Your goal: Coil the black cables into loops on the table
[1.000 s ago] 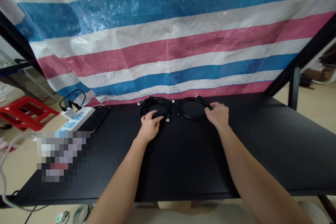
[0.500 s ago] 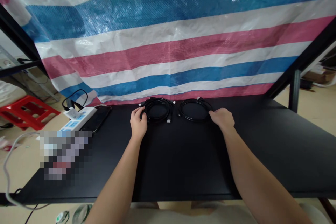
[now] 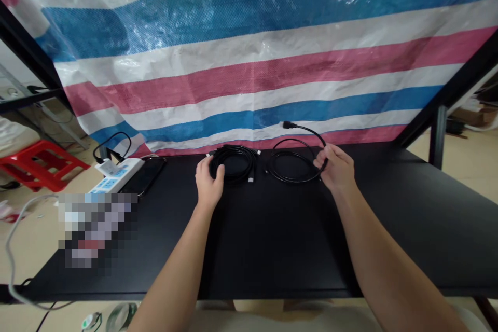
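Observation:
My right hand (image 3: 336, 168) is closed round a thin black cable (image 3: 317, 137). Its plug end (image 3: 288, 125) sticks up and to the left, in front of the striped sheet, while the rest still lies looped on the black table. To the left lies a thicker coil of black cables (image 3: 234, 162), with several pale-tipped plugs round its edge. At that coil's left side rests my left hand (image 3: 209, 180), thumb apart from the fingers. The fingertips are at the coil's edge and partly out of sight.
Behind the black table (image 3: 272, 238) hangs a striped plastic sheet (image 3: 249, 78). A white power strip (image 3: 112, 181) with a plugged-in adapter stands at the left, beside a dark phone (image 3: 148, 175). A red stool (image 3: 39, 166) is on the floor beyond.
My right hand has lifted the cable's plug end off the table, moving slightly right and pulling the loop up with it. My left hand's thumb has shifted slightly right, at the coil.

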Available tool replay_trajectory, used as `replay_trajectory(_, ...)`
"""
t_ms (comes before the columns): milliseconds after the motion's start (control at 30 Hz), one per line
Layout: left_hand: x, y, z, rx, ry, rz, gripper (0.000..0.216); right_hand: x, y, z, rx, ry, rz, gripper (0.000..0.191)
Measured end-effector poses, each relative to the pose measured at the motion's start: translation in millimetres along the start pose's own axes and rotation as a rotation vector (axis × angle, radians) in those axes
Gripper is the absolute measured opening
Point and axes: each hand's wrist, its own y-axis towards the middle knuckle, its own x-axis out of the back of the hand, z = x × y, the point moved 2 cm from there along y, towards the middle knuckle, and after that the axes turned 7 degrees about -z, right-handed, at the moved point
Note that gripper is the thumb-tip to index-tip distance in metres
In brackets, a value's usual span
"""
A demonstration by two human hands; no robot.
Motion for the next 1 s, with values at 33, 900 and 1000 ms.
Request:
replay_trajectory(33, -1, -4, -7, -0.102, -0.009, 0.01, 0.041, -5, -4, 4, -0.034, 0.059, 0.096, 0.03)
replay_trajectory(900, -1, 10, -32, 0.844, -1.001, -0.113, 0.052, 35, 17, -15, 0.008, -0.871, -0.101, 0.011)
replay_trajectory(1000, 3, 10, -33, 0.959, -1.04, -0.088, 0.053, 25, 8, -22, 0.14, -1.061, 0.253, 0.018)
